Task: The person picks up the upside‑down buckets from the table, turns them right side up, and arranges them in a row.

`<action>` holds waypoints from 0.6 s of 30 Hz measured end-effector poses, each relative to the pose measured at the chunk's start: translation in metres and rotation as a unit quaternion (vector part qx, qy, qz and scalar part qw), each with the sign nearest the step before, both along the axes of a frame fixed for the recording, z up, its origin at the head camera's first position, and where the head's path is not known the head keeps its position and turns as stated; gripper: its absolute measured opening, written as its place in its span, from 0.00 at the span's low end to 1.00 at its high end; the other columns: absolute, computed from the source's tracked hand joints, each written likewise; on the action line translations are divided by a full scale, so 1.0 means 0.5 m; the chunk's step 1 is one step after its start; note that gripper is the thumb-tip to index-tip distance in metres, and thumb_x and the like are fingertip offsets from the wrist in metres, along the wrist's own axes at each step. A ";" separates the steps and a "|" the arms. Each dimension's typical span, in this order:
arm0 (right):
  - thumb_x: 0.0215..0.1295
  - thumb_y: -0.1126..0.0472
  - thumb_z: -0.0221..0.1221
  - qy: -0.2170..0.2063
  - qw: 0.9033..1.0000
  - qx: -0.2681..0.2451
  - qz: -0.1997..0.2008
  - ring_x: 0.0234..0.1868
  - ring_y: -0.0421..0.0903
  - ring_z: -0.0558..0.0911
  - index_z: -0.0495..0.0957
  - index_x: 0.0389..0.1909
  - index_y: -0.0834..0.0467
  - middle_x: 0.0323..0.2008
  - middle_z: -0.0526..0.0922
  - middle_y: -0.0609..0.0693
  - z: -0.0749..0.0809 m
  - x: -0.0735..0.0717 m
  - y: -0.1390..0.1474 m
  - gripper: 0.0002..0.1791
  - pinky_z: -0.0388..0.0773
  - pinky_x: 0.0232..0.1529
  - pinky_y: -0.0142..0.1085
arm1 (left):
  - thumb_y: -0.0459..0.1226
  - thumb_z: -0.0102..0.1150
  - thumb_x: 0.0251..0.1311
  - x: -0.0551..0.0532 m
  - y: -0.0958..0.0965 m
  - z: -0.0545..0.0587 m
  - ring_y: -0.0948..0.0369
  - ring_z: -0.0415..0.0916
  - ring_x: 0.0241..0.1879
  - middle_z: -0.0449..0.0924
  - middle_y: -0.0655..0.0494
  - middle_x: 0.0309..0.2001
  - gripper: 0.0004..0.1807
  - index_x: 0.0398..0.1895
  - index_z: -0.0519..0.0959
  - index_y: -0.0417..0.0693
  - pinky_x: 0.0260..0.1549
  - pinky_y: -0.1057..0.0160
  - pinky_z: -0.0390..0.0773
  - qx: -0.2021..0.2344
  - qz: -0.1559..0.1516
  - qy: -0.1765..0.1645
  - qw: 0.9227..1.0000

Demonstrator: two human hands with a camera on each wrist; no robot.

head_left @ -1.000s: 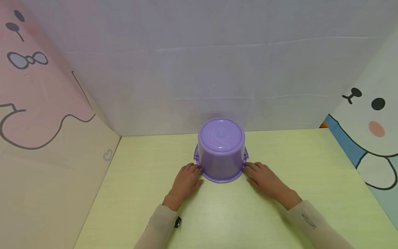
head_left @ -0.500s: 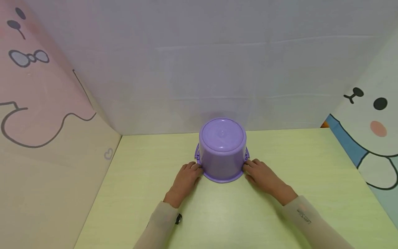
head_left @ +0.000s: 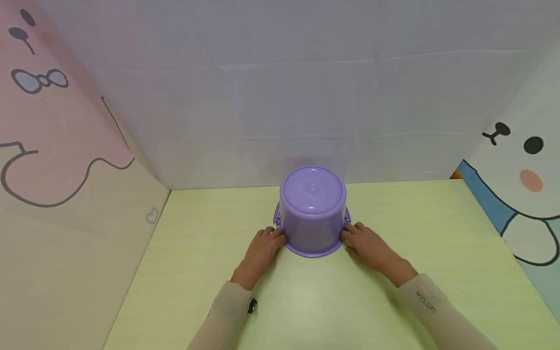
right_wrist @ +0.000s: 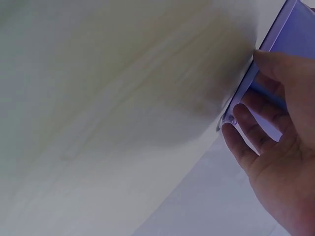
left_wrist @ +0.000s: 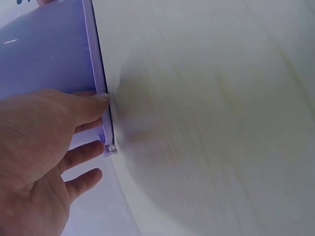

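Observation:
A purple plastic bucket (head_left: 312, 228) stands upside down on the table, its round base facing up and its wide rim at the tabletop. My left hand (head_left: 261, 250) grips the rim at the near left. In the left wrist view the thumb (left_wrist: 93, 105) lies at the rim's edge, with fingers along the bucket's side. Opposite, my right hand (head_left: 369, 248) holds the rim at the near right. The right wrist view shows its thumb (right_wrist: 270, 63) at the rim, the other fingers bent beside the wall. The bucket's handle (head_left: 277, 214) hangs down around the rim, its far part hidden.
The pale yellow-green table (head_left: 210, 218) ends at a white back wall (head_left: 262, 107) close behind the bucket. Cartoon-printed panels stand on the left (head_left: 78, 218) and right (head_left: 516, 194). A small black object (head_left: 252, 306) sits at the left sleeve.
Both thumbs have moved in toward the bucket's rim, and the fingers have drawn tighter against it. The bucket stays in place.

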State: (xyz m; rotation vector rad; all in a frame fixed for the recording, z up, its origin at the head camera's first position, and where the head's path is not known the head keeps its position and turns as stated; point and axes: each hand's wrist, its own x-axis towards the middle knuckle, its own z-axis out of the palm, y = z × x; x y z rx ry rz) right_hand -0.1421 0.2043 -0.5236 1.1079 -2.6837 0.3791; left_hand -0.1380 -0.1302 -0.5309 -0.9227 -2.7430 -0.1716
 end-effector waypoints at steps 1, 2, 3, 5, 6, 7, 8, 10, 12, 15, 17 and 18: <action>0.55 0.71 0.75 -0.001 1.000 0.001 -0.001 0.42 0.55 0.78 0.78 0.42 0.59 0.43 0.80 0.53 0.000 0.000 0.000 0.18 0.81 0.41 0.48 | 0.34 0.60 0.72 0.000 0.000 0.000 0.52 0.79 0.49 0.81 0.57 0.44 0.03 0.40 0.83 0.50 0.50 0.51 0.82 0.000 0.000 0.000 1.000; 0.56 0.70 0.75 -0.002 1.000 0.001 -0.001 0.42 0.55 0.78 0.78 0.42 0.59 0.44 0.80 0.53 0.000 0.000 -0.001 0.18 0.81 0.41 0.48 | 0.34 0.60 0.71 0.000 0.000 0.000 0.52 0.78 0.49 0.81 0.57 0.44 0.03 0.40 0.83 0.50 0.50 0.51 0.82 0.000 -0.001 0.002 1.000; 0.56 0.70 0.75 -0.001 1.000 0.002 -0.001 0.42 0.55 0.78 0.78 0.42 0.59 0.44 0.80 0.53 0.000 0.000 -0.001 0.18 0.81 0.41 0.47 | 0.34 0.60 0.71 -0.001 0.000 0.000 0.52 0.78 0.49 0.81 0.56 0.44 0.03 0.40 0.83 0.50 0.50 0.51 0.82 0.000 -0.001 0.002 1.000; 0.56 0.71 0.75 0.000 1.000 0.002 -0.001 0.42 0.55 0.78 0.78 0.42 0.59 0.44 0.80 0.53 -0.002 0.000 -0.001 0.18 0.81 0.40 0.47 | 0.33 0.61 0.70 -0.002 0.000 0.000 0.52 0.78 0.48 0.81 0.56 0.44 0.02 0.40 0.83 0.48 0.50 0.51 0.82 0.000 -0.001 0.002 1.000; 0.55 0.71 0.75 0.000 1.000 0.002 -0.001 0.42 0.55 0.78 0.78 0.42 0.59 0.43 0.80 0.53 -0.002 0.000 -0.001 0.18 0.81 0.40 0.47 | 0.33 0.61 0.70 -0.002 0.000 -0.001 0.52 0.78 0.48 0.81 0.56 0.44 0.02 0.40 0.83 0.48 0.50 0.51 0.82 0.001 -0.001 0.002 1.000; 0.55 0.71 0.75 0.001 1.000 0.003 0.000 0.42 0.55 0.78 0.78 0.42 0.59 0.43 0.80 0.53 -0.003 0.000 0.000 0.18 0.81 0.40 0.47 | 0.33 0.62 0.70 -0.003 0.000 -0.001 0.53 0.78 0.48 0.81 0.56 0.44 0.02 0.40 0.82 0.48 0.50 0.51 0.82 0.001 -0.001 0.002 1.000; 0.55 0.71 0.75 0.002 1.000 0.003 0.000 0.42 0.55 0.78 0.78 0.42 0.59 0.43 0.80 0.53 -0.004 0.000 0.000 0.18 0.81 0.40 0.47 | 0.33 0.62 0.69 -0.003 -0.001 -0.001 0.53 0.78 0.48 0.80 0.56 0.44 0.02 0.40 0.82 0.48 0.50 0.51 0.82 0.003 0.000 0.002 1.000; 0.55 0.71 0.75 0.007 1.000 0.004 0.000 0.42 0.55 0.78 0.78 0.42 0.59 0.43 0.80 0.53 -0.006 0.001 0.000 0.18 0.81 0.41 0.47 | 0.32 0.62 0.69 -0.002 -0.001 -0.001 0.53 0.78 0.48 0.80 0.56 0.44 0.02 0.40 0.82 0.47 0.49 0.51 0.82 0.004 -0.001 0.005 1.000; 0.54 0.71 0.75 0.013 1.000 0.006 0.002 0.42 0.55 0.79 0.78 0.43 0.60 0.43 0.80 0.54 -0.007 0.001 0.002 0.18 0.82 0.41 0.47 | 0.32 0.63 0.68 -0.001 -0.001 -0.001 0.53 0.78 0.48 0.80 0.56 0.44 0.02 0.39 0.81 0.47 0.49 0.51 0.82 0.007 0.000 0.008 1.000; 0.54 0.70 0.75 0.019 1.000 0.007 0.003 0.43 0.55 0.78 0.78 0.43 0.60 0.43 0.79 0.54 -0.008 0.002 0.003 0.19 0.81 0.41 0.47 | 0.31 0.63 0.67 0.001 -0.001 0.000 0.53 0.78 0.47 0.80 0.56 0.45 0.03 0.39 0.80 0.47 0.48 0.52 0.81 0.010 0.000 0.017 1.000; 0.53 0.70 0.75 0.019 1.000 0.006 0.002 0.43 0.56 0.78 0.78 0.43 0.60 0.43 0.79 0.54 -0.007 0.003 0.004 0.19 0.81 0.41 0.47 | 0.30 0.64 0.66 0.002 -0.001 0.000 0.52 0.78 0.47 0.80 0.56 0.45 0.04 0.39 0.80 0.47 0.48 0.52 0.82 0.012 0.003 0.022 1.000; 0.53 0.70 0.75 0.019 1.000 0.005 0.000 0.43 0.55 0.78 0.78 0.43 0.60 0.43 0.79 0.54 -0.007 0.004 0.004 0.19 0.81 0.41 0.47 | 0.30 0.64 0.66 0.003 -0.001 0.001 0.52 0.77 0.47 0.80 0.56 0.44 0.04 0.39 0.80 0.47 0.48 0.52 0.82 0.014 0.004 0.024 1.000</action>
